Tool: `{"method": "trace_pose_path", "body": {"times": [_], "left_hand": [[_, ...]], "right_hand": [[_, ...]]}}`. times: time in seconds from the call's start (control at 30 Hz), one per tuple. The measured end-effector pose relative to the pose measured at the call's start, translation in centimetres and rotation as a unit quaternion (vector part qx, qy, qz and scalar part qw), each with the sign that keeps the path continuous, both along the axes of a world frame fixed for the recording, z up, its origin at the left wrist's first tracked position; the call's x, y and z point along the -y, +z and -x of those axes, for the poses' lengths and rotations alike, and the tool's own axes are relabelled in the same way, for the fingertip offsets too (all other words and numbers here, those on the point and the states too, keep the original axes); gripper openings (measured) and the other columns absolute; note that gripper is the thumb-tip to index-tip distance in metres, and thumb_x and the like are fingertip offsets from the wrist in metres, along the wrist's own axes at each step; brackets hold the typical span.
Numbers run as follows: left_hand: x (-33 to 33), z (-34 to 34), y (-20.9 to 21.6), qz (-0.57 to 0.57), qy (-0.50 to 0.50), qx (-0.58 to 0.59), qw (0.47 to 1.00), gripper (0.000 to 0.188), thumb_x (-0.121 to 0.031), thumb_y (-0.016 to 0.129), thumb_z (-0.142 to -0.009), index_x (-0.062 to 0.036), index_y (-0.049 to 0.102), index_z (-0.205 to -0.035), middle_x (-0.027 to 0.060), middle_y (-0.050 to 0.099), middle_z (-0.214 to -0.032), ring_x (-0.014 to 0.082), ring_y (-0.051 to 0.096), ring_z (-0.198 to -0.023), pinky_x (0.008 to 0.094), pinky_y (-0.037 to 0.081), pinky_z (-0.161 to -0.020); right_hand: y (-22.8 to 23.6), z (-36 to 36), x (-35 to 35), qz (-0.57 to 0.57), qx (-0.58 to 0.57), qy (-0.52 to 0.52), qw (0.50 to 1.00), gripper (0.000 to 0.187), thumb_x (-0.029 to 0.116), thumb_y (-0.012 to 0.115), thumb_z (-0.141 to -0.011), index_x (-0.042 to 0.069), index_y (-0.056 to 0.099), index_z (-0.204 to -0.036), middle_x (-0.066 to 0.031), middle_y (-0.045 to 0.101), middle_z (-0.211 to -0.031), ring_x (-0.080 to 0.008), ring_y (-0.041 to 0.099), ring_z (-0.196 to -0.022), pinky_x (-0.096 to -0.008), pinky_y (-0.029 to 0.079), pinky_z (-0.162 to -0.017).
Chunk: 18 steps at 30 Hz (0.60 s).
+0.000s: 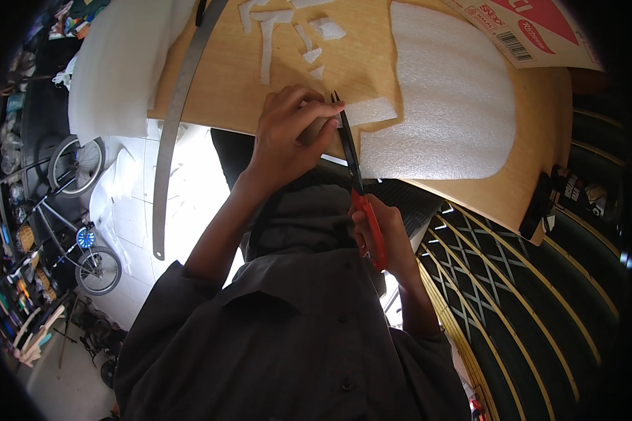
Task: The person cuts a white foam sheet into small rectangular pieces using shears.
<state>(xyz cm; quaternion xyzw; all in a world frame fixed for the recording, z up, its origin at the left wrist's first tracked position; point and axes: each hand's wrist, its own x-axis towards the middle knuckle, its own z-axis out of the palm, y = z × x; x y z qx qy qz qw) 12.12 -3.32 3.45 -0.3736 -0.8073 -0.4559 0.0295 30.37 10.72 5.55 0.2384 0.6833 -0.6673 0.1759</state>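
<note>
A piece of foam point(373, 110) appears to be being trimmed with scissors point(350, 156) at the near edge of the worktop point(221, 84). The red handles are gripped in the right hand point(387, 219), whose fingers are curled round them; the blades are pointed away from the body, their tips only slightly parted. By the left hand point(288, 133) the foam seems to be pinched between thumb and fingers, beside the blades, with its free end lying to their right; the exact contact is hidden by the fingers. Offcuts point(267, 50) are scattered beyond the left hand, and a large foam sheet point(456, 91) is spread to the right. For a further cut, the foam would need to be kept taut, the blades lined up with its edge, and the left fingertips held clear of them.
</note>
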Motion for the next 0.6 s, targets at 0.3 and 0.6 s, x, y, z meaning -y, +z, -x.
{"method": "trace_pose_path", "body": {"times": [0.3,0.6], "left_hand": [[0.03,0.05,-0.11,-0.002,0.005,-0.002,1.000,0.024,-0.002,0.074,-0.078,-0.0090,0.074,-0.101,0.0084,0.062,-0.093,0.0248,0.060,-0.090,0.0341,0.047,-0.076],[-0.19,-0.22,-0.61,-0.020,0.030,0.011,0.999,0.020,-0.003,0.074,-0.076,-0.0104,0.073,-0.095,0.0039,0.062,-0.091,0.0215,0.059,-0.087,0.0344,0.042,-0.079]], "right_hand": [[0.40,0.21,-0.15,-0.042,0.015,0.021,0.999,0.011,0.009,0.067,-0.091,0.001,0.060,-0.093,-0.0102,0.069,-0.069,-0.0163,0.062,-0.048,-0.0304,0.043,-0.045],[0.48,0.30,-0.03,-0.068,0.014,0.029,0.997,0.011,0.007,0.068,-0.089,0.001,0.060,-0.094,-0.0123,0.072,-0.077,-0.0244,0.069,-0.062,-0.0340,0.049,-0.054]]}}
